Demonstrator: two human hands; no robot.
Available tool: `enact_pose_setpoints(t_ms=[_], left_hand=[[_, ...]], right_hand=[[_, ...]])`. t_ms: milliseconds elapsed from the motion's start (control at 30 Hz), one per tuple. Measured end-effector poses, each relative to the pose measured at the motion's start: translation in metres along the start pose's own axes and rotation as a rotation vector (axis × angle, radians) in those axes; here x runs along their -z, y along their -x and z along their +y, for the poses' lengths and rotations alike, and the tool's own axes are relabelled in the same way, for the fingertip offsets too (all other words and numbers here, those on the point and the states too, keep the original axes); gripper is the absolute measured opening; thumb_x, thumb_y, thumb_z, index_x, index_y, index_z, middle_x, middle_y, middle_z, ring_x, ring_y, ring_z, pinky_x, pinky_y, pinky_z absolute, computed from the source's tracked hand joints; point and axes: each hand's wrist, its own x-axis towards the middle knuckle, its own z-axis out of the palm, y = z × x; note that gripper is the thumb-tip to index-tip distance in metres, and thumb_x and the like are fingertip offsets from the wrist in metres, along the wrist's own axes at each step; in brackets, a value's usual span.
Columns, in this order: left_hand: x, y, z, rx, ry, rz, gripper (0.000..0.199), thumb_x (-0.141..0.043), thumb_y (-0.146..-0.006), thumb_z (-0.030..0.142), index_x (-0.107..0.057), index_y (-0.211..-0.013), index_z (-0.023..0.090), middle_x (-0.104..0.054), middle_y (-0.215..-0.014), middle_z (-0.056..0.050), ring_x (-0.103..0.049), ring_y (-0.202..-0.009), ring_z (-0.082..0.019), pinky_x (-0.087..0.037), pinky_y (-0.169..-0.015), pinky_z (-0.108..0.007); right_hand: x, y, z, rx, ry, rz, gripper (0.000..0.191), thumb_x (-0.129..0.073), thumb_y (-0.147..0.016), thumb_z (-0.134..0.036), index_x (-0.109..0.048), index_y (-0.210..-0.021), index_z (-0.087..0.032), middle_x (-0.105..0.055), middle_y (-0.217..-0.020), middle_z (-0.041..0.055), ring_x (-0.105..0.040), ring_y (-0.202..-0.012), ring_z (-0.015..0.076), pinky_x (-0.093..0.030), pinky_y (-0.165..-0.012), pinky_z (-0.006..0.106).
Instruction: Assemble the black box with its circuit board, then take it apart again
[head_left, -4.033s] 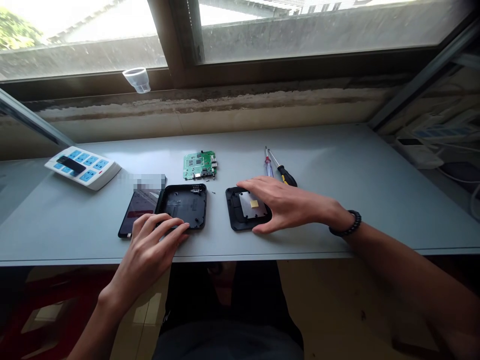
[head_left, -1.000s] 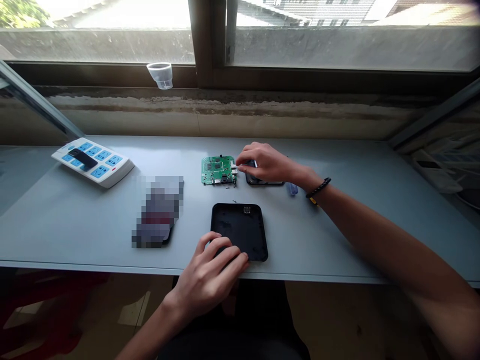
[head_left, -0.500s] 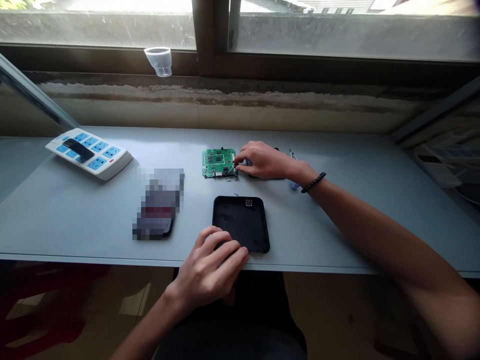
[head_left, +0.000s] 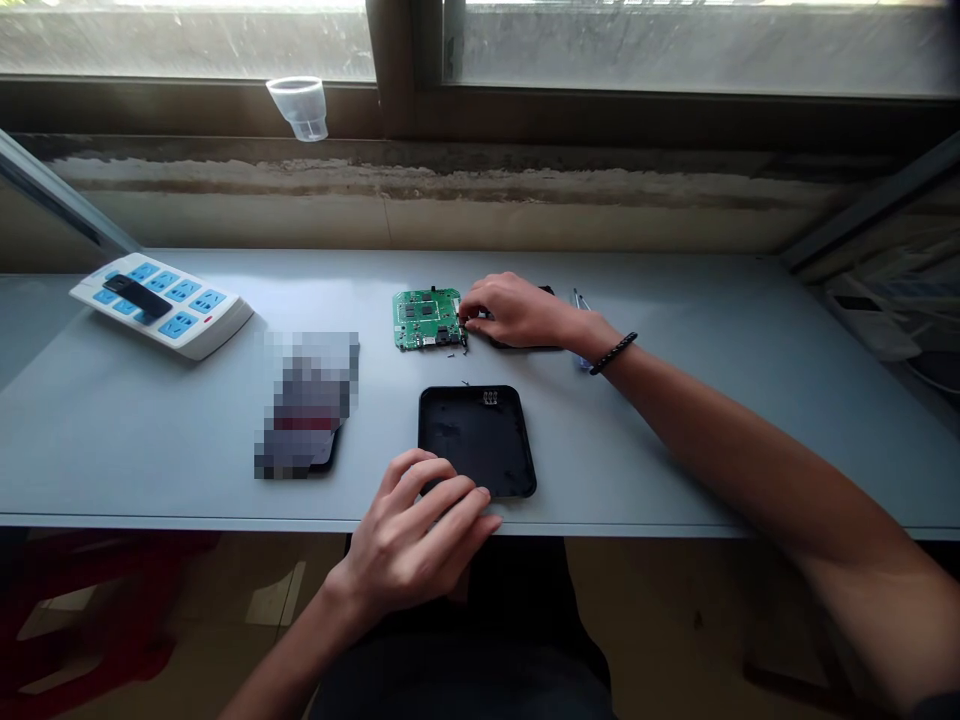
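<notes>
A green circuit board lies flat on the table. At its right edge is my right hand, its fingers pinched together; whatever they grip is too small to make out. Partly under that hand sits a dark flat object. Nearer to me, a black square shell lies with its hollow side up and small metal contacts at its far right corner. My left hand rests over the shell's near left corner, fingers bent and slightly apart, holding nothing visible. Tiny screws lie between board and shell.
A white power strip with a black object on it stands at the left. A pixelated item lies left of the shell. Beyond my right wrist is a thin tool. A clear cup is near the window frame.
The whole view has shifted slightly. My right hand remains by the board's right edge with its fingers pinched, and my left hand stays at the shell's near corner.
</notes>
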Motion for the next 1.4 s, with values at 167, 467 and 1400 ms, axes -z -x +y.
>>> enact_pose_setpoints(t_ms=[167, 467, 1400], left_hand=[[-0.001, 0.004, 0.0, -0.002, -0.003, 0.058, 0.015, -0.072, -0.088, 0.008, -0.072, -0.103, 0.009, -0.078, -0.086, -0.01, -0.064, -0.085, -0.025, -0.055, -0.085, -0.043], [0.002, 0.002, 0.002, 0.01, -0.011, 0.136, 0.021, -0.065, -0.08, 0.004, -0.072, -0.099, 0.01, -0.077, -0.083, -0.011, -0.064, -0.082, -0.024, -0.056, -0.08, -0.042], [0.031, -0.075, -0.035, 1.525, 1.112, 0.343, 0.049, -0.067, -0.093, 0.023, -0.059, -0.137, 0.003, -0.07, -0.137, -0.022, -0.071, -0.129, -0.032, -0.06, -0.111, -0.041]], right_hand=[[0.001, 0.001, -0.008, -0.039, -0.006, 0.002, 0.014, -0.055, -0.089, -0.016, -0.068, -0.084, -0.013, -0.067, -0.087, 0.0089, -0.048, -0.08, 0.0159, -0.029, -0.075, 0.032], [0.002, 0.003, -0.02, -0.082, 0.007, 0.008, 0.01, -0.06, -0.075, -0.013, -0.053, -0.068, -0.016, -0.054, -0.071, 0.0024, -0.036, -0.068, 0.0114, -0.026, -0.072, 0.032], [0.04, 0.02, -0.048, -0.36, -0.455, 0.066, 0.012, -0.067, -0.072, -0.017, -0.065, -0.061, -0.012, -0.048, -0.06, 0.0005, -0.037, -0.061, 0.0074, -0.028, -0.054, 0.028]])
